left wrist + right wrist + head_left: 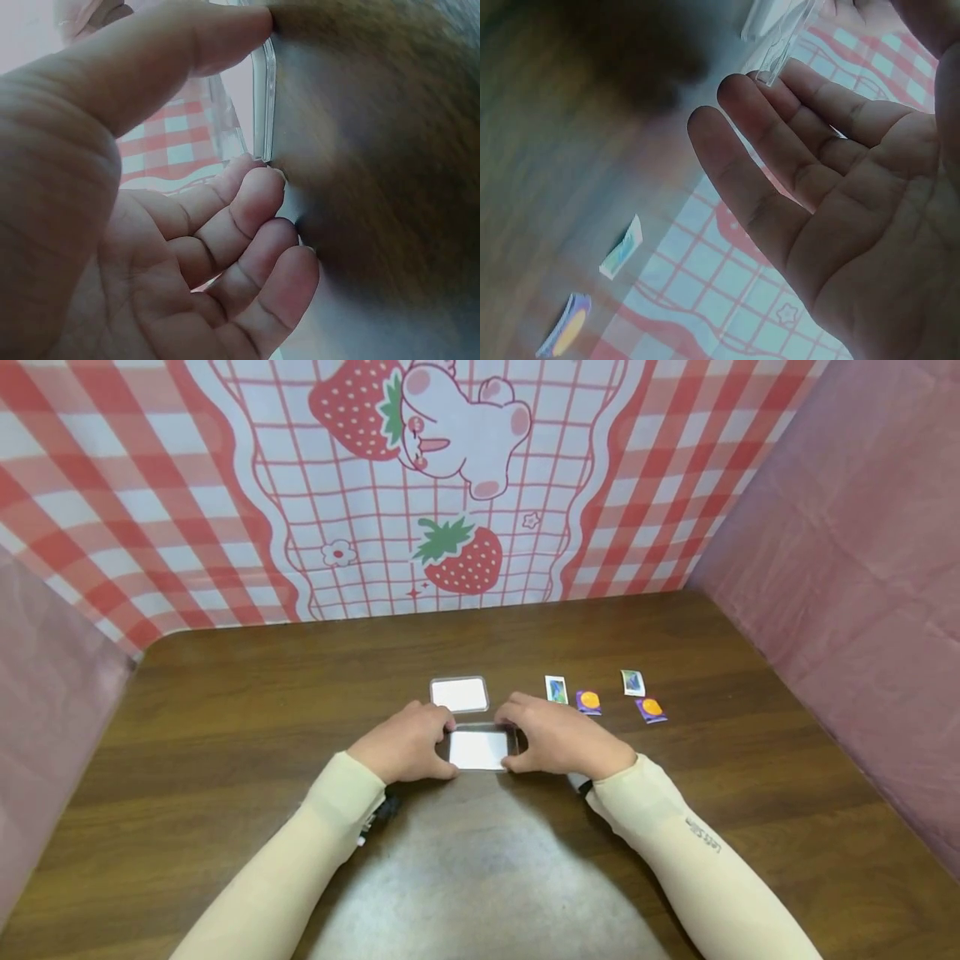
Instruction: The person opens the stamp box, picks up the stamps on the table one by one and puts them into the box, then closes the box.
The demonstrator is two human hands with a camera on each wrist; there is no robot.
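In the head view both hands hold a clear, flat plastic case with a white face, low over the table in the middle. The left hand grips its left end, thumb at the near corner and fingers at the far one. The right hand has the right end the same way. The left wrist view shows the case's thin edge between the left thumb and fingertips. A clear plastic edge meets the right fingertips in the right wrist view. A second clear case, also white-faced, lies just behind.
Right of the cases lie two small blue-green picture pieces and two purple ones with orange circles. A strawberry-print cloth hangs behind the wooden table, pink cloth along the sides.
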